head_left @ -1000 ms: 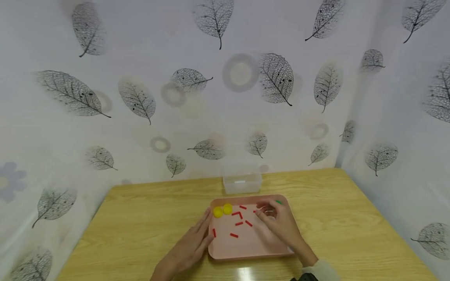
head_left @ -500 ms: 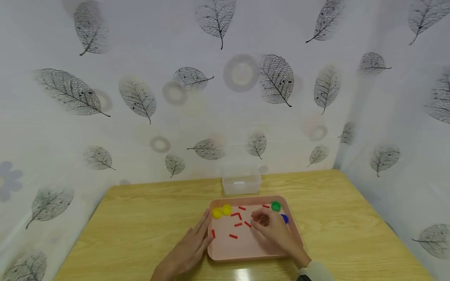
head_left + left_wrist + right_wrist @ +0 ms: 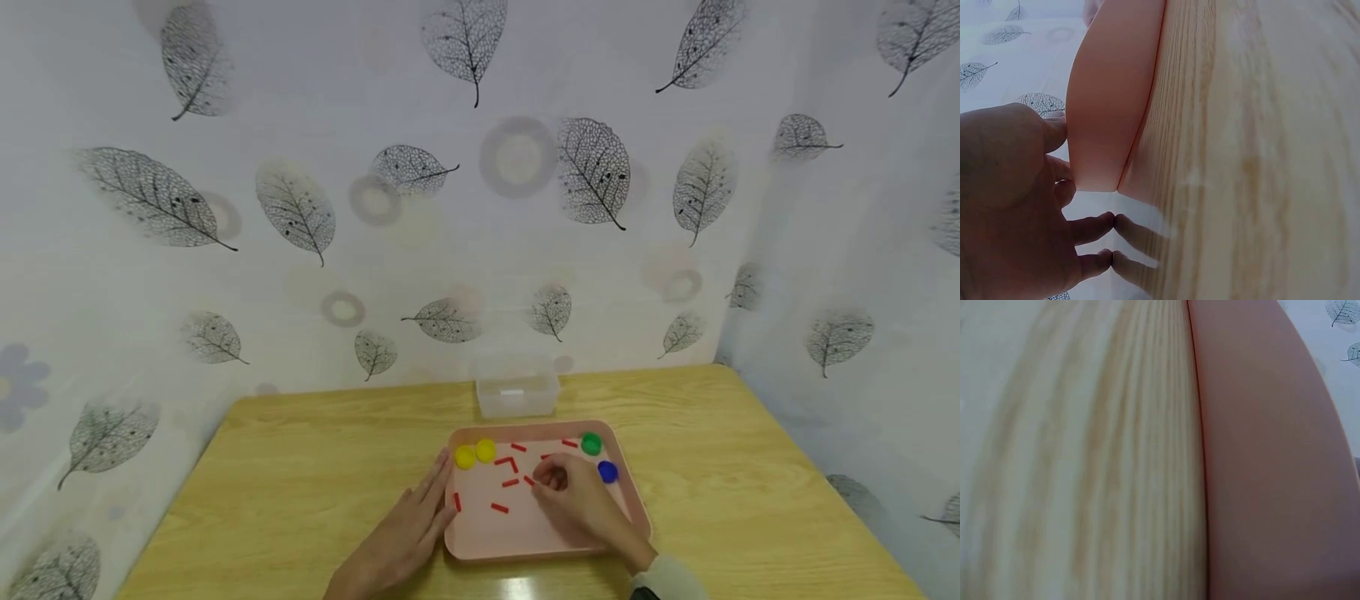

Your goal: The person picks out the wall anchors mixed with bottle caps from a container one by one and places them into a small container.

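In the head view a pink tray (image 3: 480, 533) lies on the wooden table. Several short red sticks (image 3: 499, 507) are scattered in it. My left hand (image 3: 397, 533) rests against the tray's left side with its fingers extended; in the left wrist view this hand (image 3: 1016, 206) touches the tray wall (image 3: 1113, 94). Over the tray's middle, my right hand (image 3: 581, 492) has thumb and index finger brought together at the right end of one slanted red stick (image 3: 528, 480), whose tip the fingertips hide. The right wrist view shows only table and tray wall, with no hand.
Two yellow round caps (image 3: 476, 453) sit in the tray's back left corner. A green cap (image 3: 591, 443) and a blue cap (image 3: 607, 472) lie at the right. Behind the tray stands a clear plastic box (image 3: 517, 398), before a leaf-print curtain (image 3: 450, 250).
My right hand has moved left and toward me, from the tray's back right to the slanted stick, uncovering the green and blue caps and red sticks behind it. The left hand stays put.
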Demonstrator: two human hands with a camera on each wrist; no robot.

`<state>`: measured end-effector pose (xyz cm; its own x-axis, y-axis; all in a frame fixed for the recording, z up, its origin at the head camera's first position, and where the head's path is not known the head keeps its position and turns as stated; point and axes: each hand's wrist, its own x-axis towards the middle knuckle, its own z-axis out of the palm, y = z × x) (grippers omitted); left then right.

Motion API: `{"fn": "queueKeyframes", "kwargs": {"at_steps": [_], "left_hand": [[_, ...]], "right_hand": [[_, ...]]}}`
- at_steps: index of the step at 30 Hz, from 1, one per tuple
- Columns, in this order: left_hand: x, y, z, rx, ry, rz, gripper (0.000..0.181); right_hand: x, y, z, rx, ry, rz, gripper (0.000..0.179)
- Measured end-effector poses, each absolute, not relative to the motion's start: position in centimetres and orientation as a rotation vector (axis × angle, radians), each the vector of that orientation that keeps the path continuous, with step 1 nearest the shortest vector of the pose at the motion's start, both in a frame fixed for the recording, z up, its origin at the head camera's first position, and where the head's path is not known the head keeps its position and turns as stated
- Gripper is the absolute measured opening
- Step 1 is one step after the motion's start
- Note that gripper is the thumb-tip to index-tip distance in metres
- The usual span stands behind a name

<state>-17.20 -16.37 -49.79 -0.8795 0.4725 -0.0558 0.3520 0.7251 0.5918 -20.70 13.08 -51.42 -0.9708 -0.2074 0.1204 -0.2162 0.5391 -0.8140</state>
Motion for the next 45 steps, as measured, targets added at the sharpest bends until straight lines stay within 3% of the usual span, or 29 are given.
{"fn": "queueKeyframes", "kwargs": {"at_steps": [14,32,41,45], "left_hand": [[-17.2,-16.4,-49.4,0.702,2.74,0.868,0.068],[-16.8,-16.9,-49.4,0.679,2.704,0.841,0.072],[-16.9,-17.4,-49.4,0.701,2.669,0.891,0.071],[-17.0,-17.3,-49.5,0.701,2.689,0.888,0.071]], "right_hand": [[-20.7,13.0,-51.0,0.498,-2.792,1.257,0.011],[-19.4,14.0,-50.3,0.429,-2.735,1.327,0.012],[-20.2,15.5,-49.4,0.642,-2.486,1.391,0.012],[-20.6,16.0,-48.2,0.575,-2.47,1.425,0.009]]}}
